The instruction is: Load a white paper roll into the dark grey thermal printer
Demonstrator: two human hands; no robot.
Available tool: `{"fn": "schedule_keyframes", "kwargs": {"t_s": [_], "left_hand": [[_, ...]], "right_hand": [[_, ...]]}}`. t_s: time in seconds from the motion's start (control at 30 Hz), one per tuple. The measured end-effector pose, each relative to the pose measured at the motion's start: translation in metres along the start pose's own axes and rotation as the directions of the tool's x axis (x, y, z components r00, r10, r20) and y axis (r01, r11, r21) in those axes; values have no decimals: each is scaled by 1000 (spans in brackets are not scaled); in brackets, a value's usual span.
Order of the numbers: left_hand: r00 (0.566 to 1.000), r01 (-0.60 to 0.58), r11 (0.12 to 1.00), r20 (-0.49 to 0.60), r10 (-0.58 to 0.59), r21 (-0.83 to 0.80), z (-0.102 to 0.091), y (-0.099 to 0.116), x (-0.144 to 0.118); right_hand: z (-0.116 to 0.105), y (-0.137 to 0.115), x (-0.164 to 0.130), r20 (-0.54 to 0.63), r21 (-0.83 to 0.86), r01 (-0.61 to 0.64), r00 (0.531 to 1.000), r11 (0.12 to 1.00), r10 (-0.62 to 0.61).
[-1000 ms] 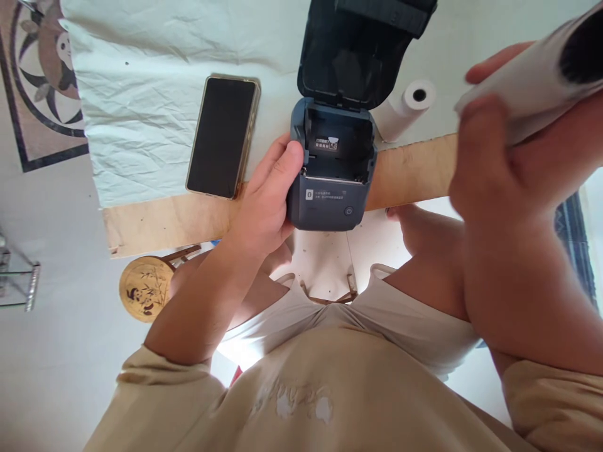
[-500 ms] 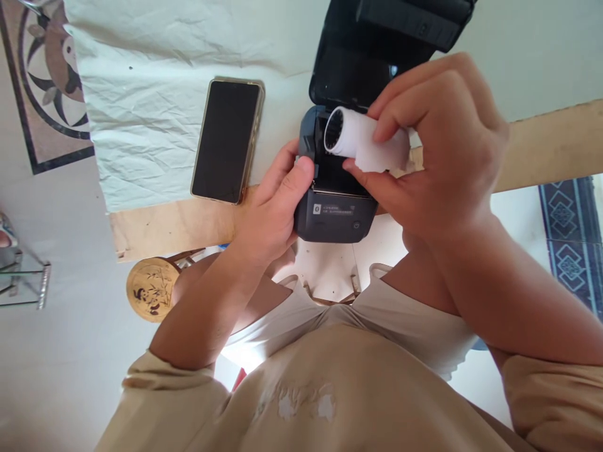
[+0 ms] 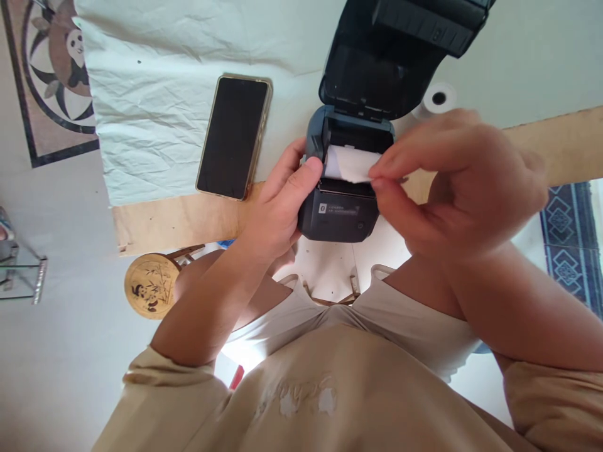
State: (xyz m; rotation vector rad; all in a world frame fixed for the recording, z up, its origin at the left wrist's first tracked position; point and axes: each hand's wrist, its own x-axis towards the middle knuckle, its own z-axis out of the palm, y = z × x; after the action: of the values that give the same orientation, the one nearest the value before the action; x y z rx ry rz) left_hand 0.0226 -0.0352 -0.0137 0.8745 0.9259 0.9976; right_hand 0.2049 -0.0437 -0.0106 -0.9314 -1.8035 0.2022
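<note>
A small dark blue-grey printer [image 3: 337,216] sits at the table's near edge with its lid [image 3: 386,69] swung up and back. A white paper roll [image 3: 346,162] lies in its open bay. My left hand [image 3: 277,204] grips the printer's left side, thumb on the bay's rim. My right hand [image 3: 452,185] pinches the roll's loose end between thumb and forefinger at the bay's right side.
A black phone [image 3: 234,144] lies face up left of the printer on a creased white cloth [image 3: 155,100]. A second paper roll [image 3: 436,100] stands behind my right hand. The wooden table edge [image 3: 174,220] runs across. A round panda stool [image 3: 149,285] is below.
My right hand brought the paper roll down from the upper right, over the printer, and set it into the open bay. My left hand kept its grip on the printer.
</note>
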Motion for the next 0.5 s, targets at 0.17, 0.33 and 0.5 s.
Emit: {"fn": "schedule_keyframes", "kwargs": {"t_s": [0.17,0.33,0.5], "left_hand": [[998,-13,995,62,7,95,-7,0,0],[999,-16,991,54,9,132,-7,1,-3],[997,14,1000,76,-16,28,-5,0,-4]], "right_hand": [[7,-11,-7,69,20,117,991,993,-119],[5,-10,-8,85,-3,121,989,993,-121],[-5,-6,-5,95,-98,-11,995,995,20]]}}
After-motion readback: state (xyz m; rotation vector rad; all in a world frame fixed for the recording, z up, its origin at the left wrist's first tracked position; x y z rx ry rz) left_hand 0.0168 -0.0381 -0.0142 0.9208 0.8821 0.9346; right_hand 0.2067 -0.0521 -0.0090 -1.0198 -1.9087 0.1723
